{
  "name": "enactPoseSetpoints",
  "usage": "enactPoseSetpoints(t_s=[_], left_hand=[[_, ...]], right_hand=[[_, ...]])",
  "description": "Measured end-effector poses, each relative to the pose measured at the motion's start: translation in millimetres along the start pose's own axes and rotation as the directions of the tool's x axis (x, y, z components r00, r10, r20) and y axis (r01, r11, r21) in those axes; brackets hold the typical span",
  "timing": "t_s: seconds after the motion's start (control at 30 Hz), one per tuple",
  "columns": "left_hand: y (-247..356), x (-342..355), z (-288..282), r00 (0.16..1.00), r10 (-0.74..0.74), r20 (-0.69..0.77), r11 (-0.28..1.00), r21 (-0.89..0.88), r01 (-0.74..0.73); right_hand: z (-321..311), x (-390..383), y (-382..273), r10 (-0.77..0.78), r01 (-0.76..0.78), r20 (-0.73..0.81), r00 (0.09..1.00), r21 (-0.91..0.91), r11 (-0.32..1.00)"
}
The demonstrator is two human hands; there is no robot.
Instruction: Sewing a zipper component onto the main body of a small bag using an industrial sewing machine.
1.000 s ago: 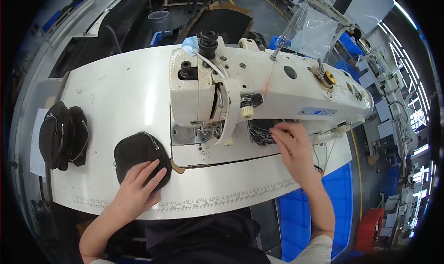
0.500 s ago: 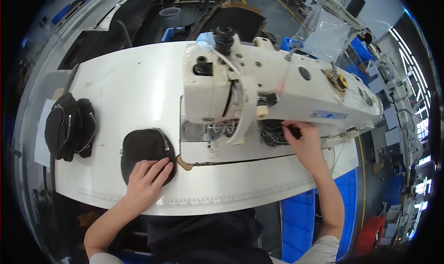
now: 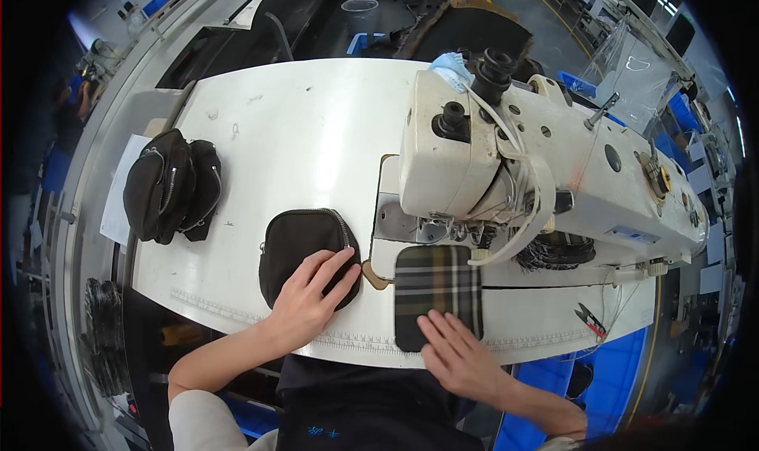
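Note:
A dark, round-cornered pouch (image 3: 296, 245) with a metal zipper along its right side lies flat on the white sewing table (image 3: 261, 135). My left hand (image 3: 312, 297) rests on its lower right part, fingers spread. To the right, a plaid fabric panel (image 3: 435, 273) in dark green, grey and white lies in front of the sewing machine (image 3: 451, 166). The fingers of my right hand (image 3: 458, 356) are stretched out over the panel's lower edge. More plaid pieces with loose dark threads (image 3: 553, 251) sit under the machine's arm.
Several dark zippered pouches (image 3: 170, 186) are piled at the table's left end. Small thread snips (image 3: 590, 320) with red on the handles lie near the right edge. Blue bins (image 3: 617, 364) stand below the table at the right.
My right hand has come from under the machine's arm toward me and left, with a plaid panel now beneath its fingers. My left hand remains on the pouch. The whole view has shifted.

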State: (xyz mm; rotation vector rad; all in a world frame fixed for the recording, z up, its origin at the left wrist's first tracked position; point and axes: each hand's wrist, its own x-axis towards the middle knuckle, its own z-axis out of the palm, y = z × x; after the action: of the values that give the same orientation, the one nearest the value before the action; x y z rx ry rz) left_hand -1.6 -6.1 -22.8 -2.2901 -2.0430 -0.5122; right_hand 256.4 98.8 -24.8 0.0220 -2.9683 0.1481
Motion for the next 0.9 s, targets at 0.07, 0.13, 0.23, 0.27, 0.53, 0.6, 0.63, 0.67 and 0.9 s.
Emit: enactPoseSetpoints(t_s=[0.07,0.13,0.23,0.27,0.53,0.6,0.63,0.67,0.9], left_hand=[[0.2,0.3,-0.7,0.999,0.033,-0.008,0.999,0.022,-0.033],[-3.2,-5.8,-2.0,0.999,0.035,0.014,0.999,0.007,-0.035],[-7.7,-7.3,-5.4,0.999,0.03,0.029,1.0,-0.009,-0.029],[-8.4,-6.2,-6.7,0.999,0.022,0.027,1.0,-0.016,-0.022],[-34.5,8.8,-47.6,0.858,-0.449,-0.252,0.772,-0.593,0.23],[-26.6,25.3,-53.4,0.863,-0.369,-0.344,0.865,-0.468,0.183],[-19.1,32.5,-51.0,0.922,-0.201,-0.33,0.952,-0.29,0.103],[-12.3,39.6,-47.0,0.959,-0.031,-0.28,0.994,-0.108,0.0],[-9.6,42.4,23.7,0.979,0.188,-0.073,0.981,-0.029,-0.191]], right_hand=[[0.3,5.7,0.7,0.062,-0.053,-0.046,0.997,0.186,0.981],[-10.9,8.0,9.1,0.128,-0.108,-0.054,0.99,0.281,0.953],[-16.5,-12.5,41.9,0.098,-0.077,-0.083,0.992,0.225,0.971],[-14.3,-16.3,47.9,0.106,-0.102,-0.008,0.994,0.199,0.975],[3.7,45.2,19.5,0.138,-0.131,-0.022,0.99,0.197,0.972],[8.6,65.2,25.5,0.123,-0.111,-0.057,0.991,0.182,0.977],[11.5,72.9,27.6,0.102,-0.087,-0.084,0.991,0.172,0.981],[14.0,76.7,28.7,0.102,-0.085,-0.091,0.991,0.175,0.981],[21.7,68.5,44.4,0.005,0.031,-0.159,0.987,0.226,0.974]])
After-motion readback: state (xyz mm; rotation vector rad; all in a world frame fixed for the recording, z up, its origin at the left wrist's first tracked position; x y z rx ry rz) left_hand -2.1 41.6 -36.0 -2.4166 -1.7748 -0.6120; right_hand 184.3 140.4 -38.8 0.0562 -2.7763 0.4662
